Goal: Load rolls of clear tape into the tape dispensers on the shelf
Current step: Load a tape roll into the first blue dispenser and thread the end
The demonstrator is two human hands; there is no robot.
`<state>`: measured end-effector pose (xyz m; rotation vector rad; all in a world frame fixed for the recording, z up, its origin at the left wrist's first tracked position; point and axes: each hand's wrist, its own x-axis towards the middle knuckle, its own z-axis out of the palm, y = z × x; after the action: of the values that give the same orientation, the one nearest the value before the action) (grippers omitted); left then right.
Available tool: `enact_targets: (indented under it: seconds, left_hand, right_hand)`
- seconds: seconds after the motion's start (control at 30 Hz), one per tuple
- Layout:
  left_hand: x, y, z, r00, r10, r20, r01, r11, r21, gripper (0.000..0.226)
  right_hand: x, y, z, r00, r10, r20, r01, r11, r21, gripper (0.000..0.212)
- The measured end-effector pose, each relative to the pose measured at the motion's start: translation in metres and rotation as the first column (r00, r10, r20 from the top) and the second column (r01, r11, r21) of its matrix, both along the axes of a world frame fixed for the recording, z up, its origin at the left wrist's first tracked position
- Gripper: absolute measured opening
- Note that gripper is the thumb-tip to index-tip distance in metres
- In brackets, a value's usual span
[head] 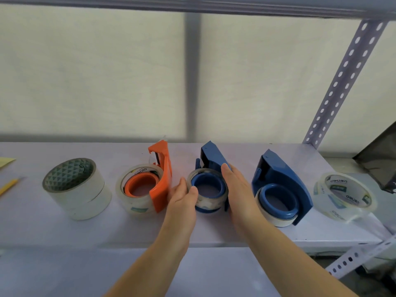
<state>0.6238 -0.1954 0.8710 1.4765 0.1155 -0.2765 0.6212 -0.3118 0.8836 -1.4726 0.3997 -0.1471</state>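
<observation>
Three tape dispensers lie on the pale shelf (278, 234). The orange dispenser (162, 181) on the left has a clear roll around its hub. The middle blue dispenser (214, 159) carries a clear tape roll (203, 200) on its blue hub. My left hand (182, 202) grips that roll from the left, thumb over its rim. My right hand (240, 189) lies flat against the dispenser's right side. The right blue dispenser (285, 183) holds a whitish roll. A loose clear roll (345, 196) lies at the far right.
A stack of white tape rolls (79, 189) with a patterned core stands at the left. A yellow pencil (8, 186) and yellow paper (5, 161) lie at the left edge. A perforated metal upright (345, 78) rises at the right, next to a dark object (379, 159).
</observation>
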Motion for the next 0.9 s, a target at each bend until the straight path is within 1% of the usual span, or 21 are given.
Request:
enact_targets:
  seconds: [0.03,0.13,0.2,0.27,0.4,0.5,0.57,0.67,0.7,0.73,0.77,0.83,0.87,0.9]
  left_hand:
    - [0.001,-0.001,0.0,1.0,-0.003,0.014,0.003,1.0,0.025,0.054]
    - [0.002,-0.003,-0.001,0.999,-0.021,0.04,0.019,0.998,0.066,0.056]
    - [0.001,-0.003,0.001,0.999,-0.032,0.027,0.03,0.997,0.065,0.057]
    - [0.002,-0.003,0.002,0.999,-0.043,0.028,0.041,0.997,0.068,0.058]
    - [-0.003,-0.005,0.009,0.996,-0.051,0.077,0.043,0.994,0.104,0.061]
    - [-0.01,-0.007,0.015,0.99,-0.042,0.133,0.022,0.988,0.15,0.061]
    - [-0.015,-0.008,0.02,0.978,-0.04,0.206,0.007,0.987,0.158,0.062]
    - [-0.025,-0.011,0.026,0.939,-0.049,0.341,-0.009,0.986,0.168,0.062]
    - [-0.029,-0.013,0.028,0.925,-0.059,0.375,-0.006,0.985,0.171,0.061]
    - [-0.033,-0.016,0.028,0.911,-0.081,0.405,0.014,0.986,0.165,0.061]
    - [-0.037,-0.02,0.027,0.898,-0.116,0.424,0.048,0.985,0.168,0.061]
    - [-0.044,-0.033,0.023,0.882,-0.2,0.427,0.12,0.971,0.207,0.062]
    - [-0.047,-0.04,0.021,0.875,-0.244,0.418,0.156,0.96,0.233,0.064]
    - [-0.05,-0.046,0.019,0.87,-0.289,0.4,0.194,0.946,0.262,0.066]
  right_hand:
    - [0.0,0.001,0.002,1.0,-0.009,-0.015,0.009,1.0,-0.016,0.055]
    - [0.001,0.001,0.005,0.999,-0.004,-0.047,0.001,0.998,-0.06,0.057]
    - [0.0,0.0,0.003,0.997,0.036,-0.066,-0.041,0.997,-0.068,0.062]
    - [-0.002,0.0,0.003,0.997,0.045,-0.058,-0.048,0.997,-0.053,0.066]
    - [-0.009,-0.002,0.001,0.999,0.022,-0.049,-0.022,1.0,-0.014,0.065]
    - [-0.022,-0.005,0.007,0.998,0.051,-0.042,-0.054,0.995,-0.08,0.062]
    - [-0.039,-0.008,0.013,0.998,0.054,0.016,-0.052,0.993,-0.102,0.056]
    - [-0.067,-0.016,0.02,0.978,-0.006,0.209,0.014,0.999,-0.038,0.035]
    - [-0.076,-0.02,0.021,0.959,-0.042,0.28,0.062,0.996,-0.064,0.025]
    - [-0.084,-0.024,0.021,0.939,-0.079,0.335,0.133,0.981,-0.14,0.019]
    - [-0.089,-0.028,0.018,0.918,-0.122,0.378,0.224,0.945,-0.239,0.017]
    - [-0.096,-0.036,0.013,0.887,-0.192,0.42,0.38,0.82,-0.429,0.016]
    - [-0.098,-0.04,0.008,0.881,-0.221,0.418,0.422,0.765,-0.486,0.015]
    - [-0.099,-0.044,0.003,0.882,-0.243,0.405,0.438,0.742,-0.508,0.014]
